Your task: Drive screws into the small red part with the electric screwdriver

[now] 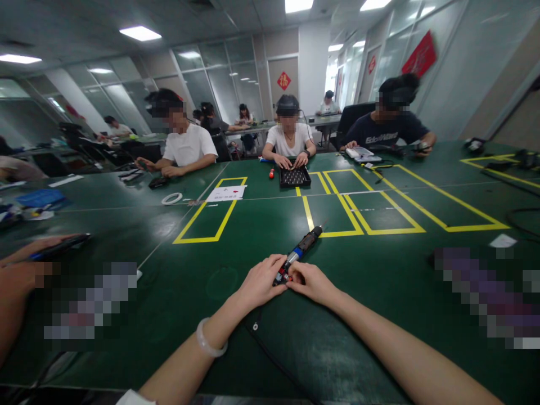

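An electric screwdriver (304, 245) lies slantwise on the green table, its thin tip pointing away and to the right. Its barrel is dark, with a blue ring and a silver section; red and black parts show at the near end. My left hand (265, 279) closes round that near end from the left. From the right, my right hand (311, 281) has its fingers bent and pinched on the same end, by the red parts. What exactly lies between the fingertips is partly hidden. A black cable (274, 360) with a small pale ring runs beneath my wrists toward me.
Yellow tape outlines (358, 232) mark the green table (379, 304). Across from me, a person works over a black tray (295, 184), beside a red-handled tool (271, 173). A paper sheet (225, 193) and a white ring (171, 199) lie left. A neighbour's hand (50, 244) reaches in at left.
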### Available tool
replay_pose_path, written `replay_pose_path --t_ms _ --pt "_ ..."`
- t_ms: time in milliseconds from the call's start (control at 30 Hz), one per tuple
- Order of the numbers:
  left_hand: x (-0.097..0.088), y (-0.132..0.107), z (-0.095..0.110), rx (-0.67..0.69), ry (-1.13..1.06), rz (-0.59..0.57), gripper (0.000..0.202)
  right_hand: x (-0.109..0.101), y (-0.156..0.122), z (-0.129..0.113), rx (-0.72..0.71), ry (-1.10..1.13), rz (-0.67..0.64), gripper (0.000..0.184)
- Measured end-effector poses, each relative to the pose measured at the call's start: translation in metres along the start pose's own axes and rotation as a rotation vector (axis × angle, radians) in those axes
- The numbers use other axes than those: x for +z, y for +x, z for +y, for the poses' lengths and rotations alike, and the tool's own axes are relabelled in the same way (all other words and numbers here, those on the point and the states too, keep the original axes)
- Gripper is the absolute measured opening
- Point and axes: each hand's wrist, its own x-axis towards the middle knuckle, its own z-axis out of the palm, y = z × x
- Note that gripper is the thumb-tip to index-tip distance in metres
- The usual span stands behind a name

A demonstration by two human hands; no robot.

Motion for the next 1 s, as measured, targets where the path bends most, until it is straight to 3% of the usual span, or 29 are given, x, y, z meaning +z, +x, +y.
replay_pose_path --t_ms 633,833,1000 --pt "0.013 0.002 0.008 -0.064 0.105 0.086 0.059 -0.003 -0.004 0.005 -0.083 -0.045 0.020 0.009" --pt "0.008 0.000 -0.003 -0.075 0.069 0.078 0.060 -0.007 -0.006 0.004 -0.053 -0.052 0.037 0.013" --pt "-0.005 -0.011 -0.029 -0.194 0.143 0.087 0.061 -0.009 -0.008 0.001 -0.032 -0.052 0.011 0.012"
